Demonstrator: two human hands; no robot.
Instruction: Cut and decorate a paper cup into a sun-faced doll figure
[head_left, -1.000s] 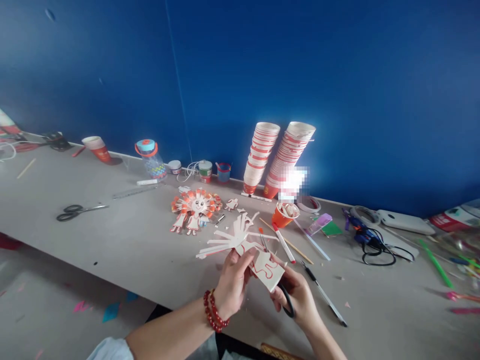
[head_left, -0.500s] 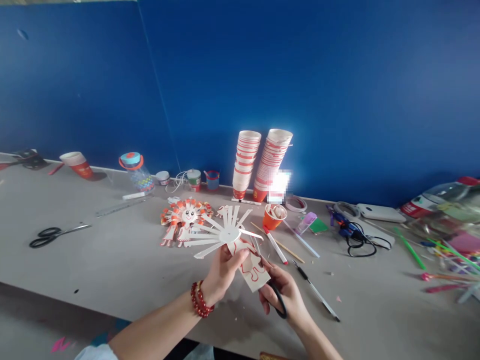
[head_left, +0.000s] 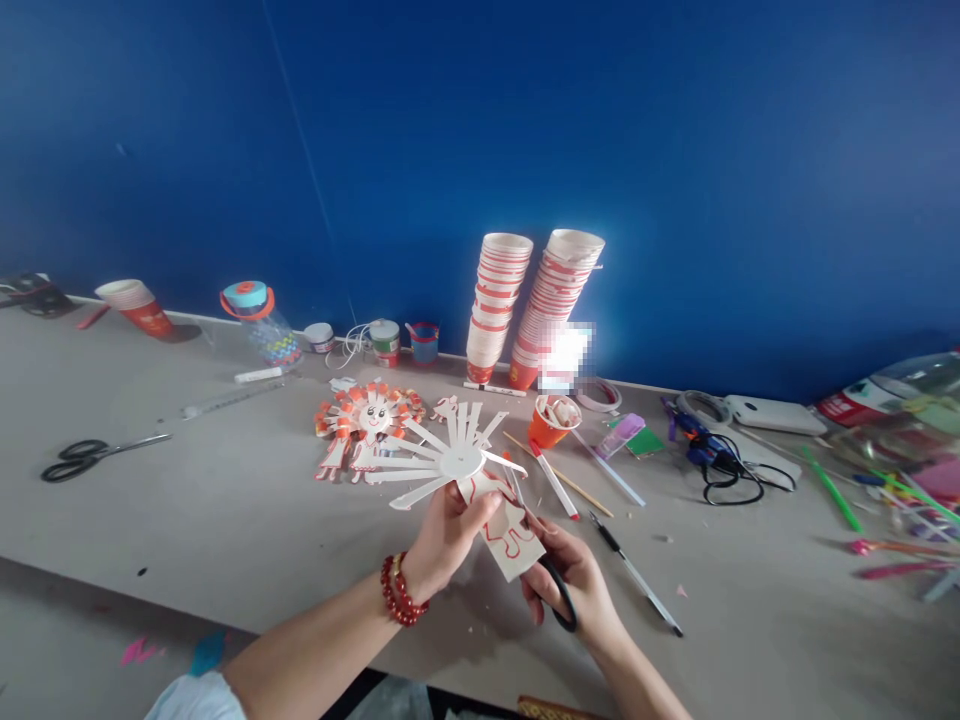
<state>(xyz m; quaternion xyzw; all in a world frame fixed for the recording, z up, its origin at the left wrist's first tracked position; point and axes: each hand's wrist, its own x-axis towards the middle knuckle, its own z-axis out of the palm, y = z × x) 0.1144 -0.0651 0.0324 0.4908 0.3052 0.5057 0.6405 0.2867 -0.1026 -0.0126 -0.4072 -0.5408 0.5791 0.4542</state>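
Between both hands is a white paper cutout (head_left: 513,545), with strips fanned around a round middle and a flap drawn on in red lines. My left hand (head_left: 452,525) pinches it where the flap meets the round part. In my right hand (head_left: 574,570) are black-handled scissors (head_left: 564,598), their blades at the right edge of the flap and partly hidden by fingers and paper. Just beyond the cutout lie paper dolls (head_left: 373,420) with orange-and-white fringed heads, one with a drawn smiling face.
Two tall stacks of paper cups (head_left: 499,300) stand by the blue wall. An orange cup of scraps (head_left: 553,420), a red-and-white marker (head_left: 556,482) and a black pen (head_left: 637,575) lie near my right hand. Second scissors (head_left: 97,455) rest at left; a glue gun (head_left: 712,455) at right.
The camera view has tilted and shifted slightly, so the table things sit a little differently in frame. Both hands keep their hold on the paper cutout and scissors.
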